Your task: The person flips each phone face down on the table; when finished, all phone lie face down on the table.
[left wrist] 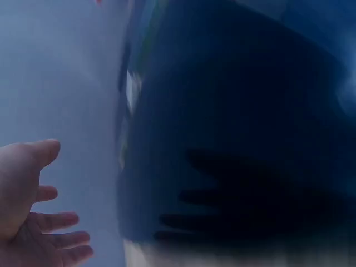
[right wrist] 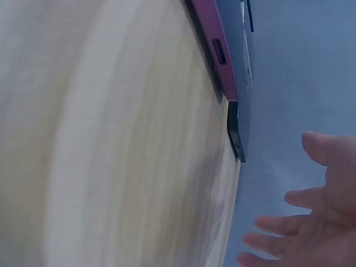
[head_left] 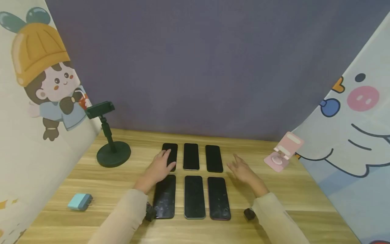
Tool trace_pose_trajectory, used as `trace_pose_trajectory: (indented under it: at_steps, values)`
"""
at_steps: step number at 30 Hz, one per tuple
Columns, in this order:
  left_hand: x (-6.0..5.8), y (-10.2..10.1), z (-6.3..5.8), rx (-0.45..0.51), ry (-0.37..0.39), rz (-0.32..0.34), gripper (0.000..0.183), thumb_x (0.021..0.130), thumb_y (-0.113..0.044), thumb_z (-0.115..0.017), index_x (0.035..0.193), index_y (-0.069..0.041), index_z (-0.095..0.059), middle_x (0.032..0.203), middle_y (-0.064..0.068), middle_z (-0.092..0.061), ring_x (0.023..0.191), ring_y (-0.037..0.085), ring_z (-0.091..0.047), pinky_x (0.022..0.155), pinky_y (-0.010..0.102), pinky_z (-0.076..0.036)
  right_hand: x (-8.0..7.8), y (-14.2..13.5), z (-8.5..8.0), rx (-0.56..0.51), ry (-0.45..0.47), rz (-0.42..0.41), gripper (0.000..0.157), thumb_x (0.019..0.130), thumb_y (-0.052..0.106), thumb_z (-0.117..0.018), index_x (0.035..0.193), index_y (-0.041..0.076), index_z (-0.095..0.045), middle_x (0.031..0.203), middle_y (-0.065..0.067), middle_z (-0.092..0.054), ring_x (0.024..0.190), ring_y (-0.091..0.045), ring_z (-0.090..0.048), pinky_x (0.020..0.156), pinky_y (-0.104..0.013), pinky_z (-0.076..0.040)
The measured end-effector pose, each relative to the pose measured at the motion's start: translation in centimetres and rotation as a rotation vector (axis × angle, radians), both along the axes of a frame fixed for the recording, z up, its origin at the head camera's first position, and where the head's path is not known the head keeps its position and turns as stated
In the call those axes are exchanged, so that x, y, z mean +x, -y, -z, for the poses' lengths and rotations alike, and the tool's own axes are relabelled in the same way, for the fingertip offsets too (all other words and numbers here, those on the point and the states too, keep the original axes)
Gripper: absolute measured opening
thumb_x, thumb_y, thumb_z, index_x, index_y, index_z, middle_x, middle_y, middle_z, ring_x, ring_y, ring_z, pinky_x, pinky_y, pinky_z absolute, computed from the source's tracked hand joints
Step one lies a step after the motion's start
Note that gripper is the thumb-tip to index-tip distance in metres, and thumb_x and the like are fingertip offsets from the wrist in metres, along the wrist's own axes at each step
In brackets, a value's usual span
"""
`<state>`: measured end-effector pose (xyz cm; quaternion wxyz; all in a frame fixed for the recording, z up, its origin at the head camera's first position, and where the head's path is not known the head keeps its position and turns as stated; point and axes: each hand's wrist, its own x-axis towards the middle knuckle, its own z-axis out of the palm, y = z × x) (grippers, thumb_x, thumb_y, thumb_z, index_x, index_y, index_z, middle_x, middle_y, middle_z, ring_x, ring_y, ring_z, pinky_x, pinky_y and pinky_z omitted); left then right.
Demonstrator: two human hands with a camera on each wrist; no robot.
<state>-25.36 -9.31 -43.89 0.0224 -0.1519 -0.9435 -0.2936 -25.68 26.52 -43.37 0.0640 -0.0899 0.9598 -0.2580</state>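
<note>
Likely calls for pinching the long edges of the rear-left phone [head_left: 173, 156], probably light, stiff, slick and fragile, partly hidden by the spread left hand [head_left: 158, 167], apart from the equally spread right hand [head_left: 242, 170].

Pale beige sleeves [head_left: 123, 215], a small black blocky device [head_left: 249, 214] at each wrist

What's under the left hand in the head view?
The back row's leftmost phone, partly: its top shows, but the left hand covers much of its lower left, which can't be seen.
</note>
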Motion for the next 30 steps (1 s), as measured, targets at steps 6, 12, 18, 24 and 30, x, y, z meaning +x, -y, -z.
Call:
trace_pose_trajectory:
  at_steps: [6,12,18,24,30]
  values:
    - [1.1,-4.7,-0.8,0.1,0.032,0.081,0.062,0.099,-0.03,-0.058,0.148,0.001,-0.035,0.146,0.026,-0.036,0.131,0.045,-0.037,0.104,0.055,-0.035,1.0,-0.4,0.0,-0.074,0.002,0.002,0.07,0.105,0.04,-0.039,0.149,-0.011,-0.018,0.141,-0.041,-0.032,0.128,-0.055,-0.033,0.104,-0.064,-0.026]
    - [2.4,-8.4,-0.8,0.219,0.128,0.174,0.058,0.098,-0.027,-0.06,0.145,-0.001,-0.04,0.137,0.022,-0.046,0.11,0.033,-0.057,0.087,0.045,-0.05,2.2,0.0,-0.1,-0.146,0.015,0.006,0.056,0.104,0.025,-0.048,0.144,-0.01,-0.031,0.13,-0.036,-0.048,0.115,-0.049,-0.051,0.094,-0.058,-0.042]
    - [3.6,-11.1,-0.4,0.249,0.229,0.183,0.057,0.097,-0.025,-0.063,0.143,0.002,-0.042,0.132,0.023,-0.052,0.114,0.036,-0.056,0.09,0.05,-0.048,3.7,1.0,0.0,-0.207,0.011,-0.001,0.045,0.101,0.018,-0.054,0.134,-0.01,-0.045,0.115,-0.028,-0.06,0.105,-0.044,-0.059,0.085,-0.052,-0.05]
    - [4.0,-13.1,0.3,0.199,0.258,0.119,0.054,0.094,-0.024,-0.067,0.137,0.002,-0.049,0.126,0.023,-0.056,0.112,0.035,-0.057,0.089,0.048,-0.049,4.5,1.2,0.4,-0.354,0.088,0.002,0.037,0.097,0.006,-0.057,0.127,-0.014,-0.048,0.106,-0.027,-0.061,0.085,-0.033,-0.064,0.07,-0.043,-0.056]
    - [4.1,-14.4,0.8,0.131,0.24,0.094,0.051,0.092,-0.023,-0.07,0.133,0.001,-0.053,0.127,0.026,-0.053,0.114,0.038,-0.056,0.09,0.047,-0.049,5.0,1.0,0.7,-0.506,0.204,-0.028,0.039,0.092,-0.001,-0.061,0.124,-0.017,-0.046,0.105,-0.027,-0.059,0.086,-0.033,-0.065,0.072,-0.043,-0.057]
